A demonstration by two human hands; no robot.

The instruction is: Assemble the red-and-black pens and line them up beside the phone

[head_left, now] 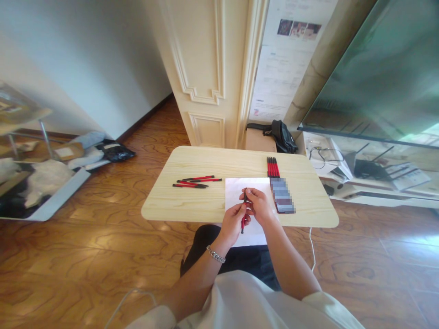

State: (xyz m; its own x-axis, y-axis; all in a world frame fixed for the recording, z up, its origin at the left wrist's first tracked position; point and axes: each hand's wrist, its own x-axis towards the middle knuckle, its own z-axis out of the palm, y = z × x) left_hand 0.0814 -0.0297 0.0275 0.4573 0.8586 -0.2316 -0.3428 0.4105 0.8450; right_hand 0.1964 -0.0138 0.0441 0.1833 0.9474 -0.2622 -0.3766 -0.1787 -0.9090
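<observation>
Head view: my left grip (234, 220) pinched the red-and-black pen (243, 224) around its middle; my right grip (260, 206) pinched its dark upper end. Pen sat over the white paper (236, 191), at the near edge of the worktop (168, 203). My judgement: steady left, light right, no sideways bending suited this handling best.
</observation>
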